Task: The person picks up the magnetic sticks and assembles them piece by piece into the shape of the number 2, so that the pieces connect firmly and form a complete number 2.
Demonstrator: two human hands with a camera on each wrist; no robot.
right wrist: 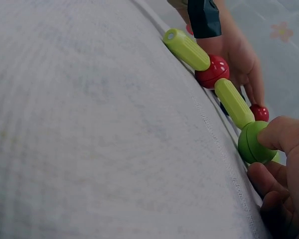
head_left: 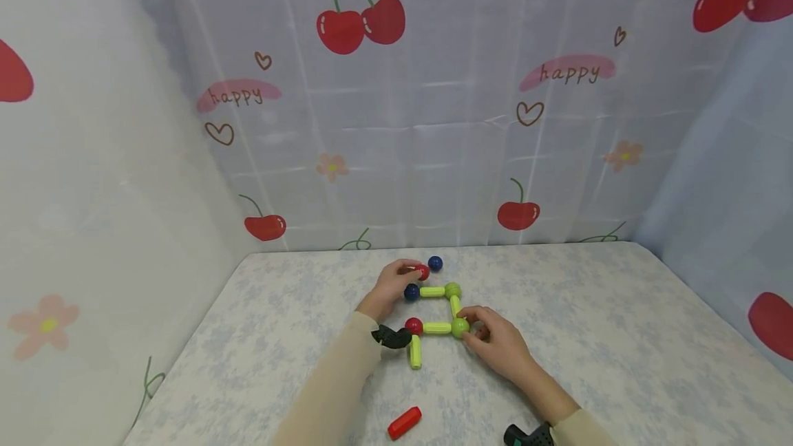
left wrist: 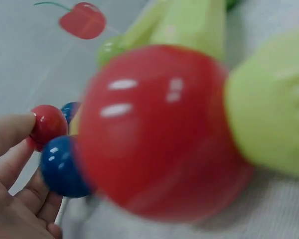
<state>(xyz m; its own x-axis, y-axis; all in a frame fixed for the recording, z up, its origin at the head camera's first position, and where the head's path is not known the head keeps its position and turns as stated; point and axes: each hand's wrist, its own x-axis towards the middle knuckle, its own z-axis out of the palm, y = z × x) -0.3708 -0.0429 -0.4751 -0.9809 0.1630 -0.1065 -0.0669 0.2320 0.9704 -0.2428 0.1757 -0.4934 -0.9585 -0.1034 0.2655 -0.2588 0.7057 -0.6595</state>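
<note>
My left hand [head_left: 390,283] pinches a red ball [head_left: 423,272] between thumb and fingers, close behind a blue ball [head_left: 411,292]. That blue ball ends a chain of yellow-green rods, running through a green ball [head_left: 453,290] to a nearer green ball [head_left: 460,327]. With thumb and fingers, my right hand [head_left: 500,348] holds this nearer green ball [right wrist: 256,143]. From it a rod [head_left: 437,328] leads left to another red ball [head_left: 414,325], which has a further rod [head_left: 416,353] pointing towards me. This red ball [left wrist: 164,132] fills much of the left wrist view.
A separate blue ball [head_left: 436,263] lies near the table's back edge. Towards the front is a loose red rod [head_left: 405,423]. The left wrist's black camera strap [head_left: 392,337] hangs right beside the chain's red ball. A cherry-print curtain [head_left: 396,122] stands behind the table [head_left: 297,336].
</note>
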